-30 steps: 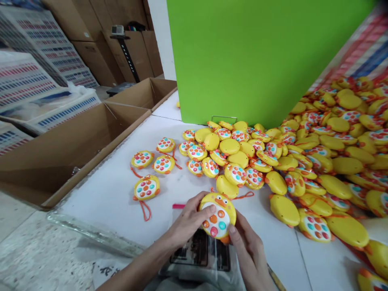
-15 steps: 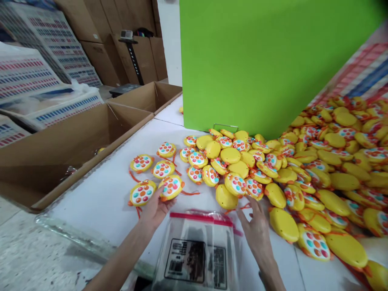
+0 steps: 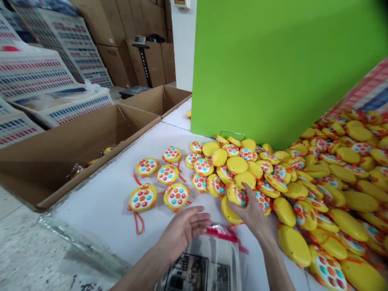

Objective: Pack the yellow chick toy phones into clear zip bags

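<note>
Yellow turtle-shaped toys with coloured dots and orange cords lie on the white table (image 3: 112,194). My right hand (image 3: 253,210) has its thumb and fingers round a yellow toy (image 3: 236,195) at the near edge of the pile. With its fingers spread, my left hand (image 3: 184,228) is over the top left of the clear plastic bags (image 3: 218,258), which have a red strip and black print. Just beyond it sits a dotted toy (image 3: 176,196), beside several others set apart from the pile, among them one at the near left (image 3: 143,197).
A large heap of yellow toys (image 3: 345,173) covers the right side. Behind the pile stands a green panel (image 3: 257,72). Open cardboard boxes (image 3: 75,141) adjoin the table's left edge, with plastic crates (image 3: 57,72) beyond.
My left hand has let go of a toy and moved right, over the bags. My right hand has moved up and taken hold of a toy. The view has shifted slightly.
</note>
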The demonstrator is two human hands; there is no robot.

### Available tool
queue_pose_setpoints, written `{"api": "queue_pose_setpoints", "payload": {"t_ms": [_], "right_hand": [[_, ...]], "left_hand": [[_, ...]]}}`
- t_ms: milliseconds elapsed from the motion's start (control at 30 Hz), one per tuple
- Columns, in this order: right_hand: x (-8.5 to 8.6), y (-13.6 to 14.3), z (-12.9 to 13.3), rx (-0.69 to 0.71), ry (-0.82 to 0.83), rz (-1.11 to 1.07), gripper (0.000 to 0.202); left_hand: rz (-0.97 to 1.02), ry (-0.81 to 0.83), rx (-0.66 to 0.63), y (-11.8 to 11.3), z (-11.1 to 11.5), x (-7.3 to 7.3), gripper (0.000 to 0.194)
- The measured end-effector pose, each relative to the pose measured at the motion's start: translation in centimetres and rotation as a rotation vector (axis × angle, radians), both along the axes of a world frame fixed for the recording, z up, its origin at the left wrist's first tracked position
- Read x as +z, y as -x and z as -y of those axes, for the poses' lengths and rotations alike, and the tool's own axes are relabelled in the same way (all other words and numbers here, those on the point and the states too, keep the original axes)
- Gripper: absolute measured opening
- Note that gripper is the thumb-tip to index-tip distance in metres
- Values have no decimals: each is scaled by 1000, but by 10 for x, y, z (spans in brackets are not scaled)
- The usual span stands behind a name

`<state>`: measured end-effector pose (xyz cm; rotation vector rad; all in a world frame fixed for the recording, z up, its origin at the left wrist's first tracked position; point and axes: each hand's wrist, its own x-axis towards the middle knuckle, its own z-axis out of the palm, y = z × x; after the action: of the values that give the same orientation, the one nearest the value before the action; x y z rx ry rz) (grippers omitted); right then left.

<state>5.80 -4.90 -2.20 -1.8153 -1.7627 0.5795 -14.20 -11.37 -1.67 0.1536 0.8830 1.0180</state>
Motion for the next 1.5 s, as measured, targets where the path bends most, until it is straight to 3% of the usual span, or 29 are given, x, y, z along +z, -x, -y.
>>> {"api": "queue_pose_setpoints", "payload": {"t_ms": [67, 133, 333, 467, 600, 733, 967, 1200, 1267, 1333, 1433, 1500], "right_hand": [[9, 16, 21, 67, -69, -71, 77], [16, 29, 45, 85, -118, -175, 78], [20, 32, 84, -99, 107, -892, 73], [15, 35, 88, -181, 158, -1030, 66], [12, 43, 92, -166, 128, -1013, 54], [13, 45, 98, -79, 163, -1047, 54], [10, 44, 107, -161, 171, -1019, 51], [9, 53, 112, -126, 163, -1017, 45], [4, 46, 108, -45, 163, -890, 40], [-3, 33, 99, 19, 116, -655, 41], [-18, 11, 77, 4, -65, -259, 52], [-28, 4, 61, -30, -143, -152, 62]], "left_hand": [[-86, -175, -38, -20, 4, 3, 36], [-149, -250, -23, -32, 6, 5, 44], [-170, -114, 14, -28, 0, 10, 45], [-151, -178, -84, -23, 3, 13, 43], [-213, -302, -161, -22, 11, 14, 48], [-267, -286, -195, -19, 16, 14, 58], [-345, -207, -82, -10, 19, 5, 59], [-333, -202, -124, -8, 21, 6, 56], [-314, -195, -56, -3, 19, 5, 50], [-298, -174, 99, 9, 11, 2, 40], [-271, -127, 338, 39, -7, -1, 25], [-204, -77, 434, 60, -18, -1, 19]]}}
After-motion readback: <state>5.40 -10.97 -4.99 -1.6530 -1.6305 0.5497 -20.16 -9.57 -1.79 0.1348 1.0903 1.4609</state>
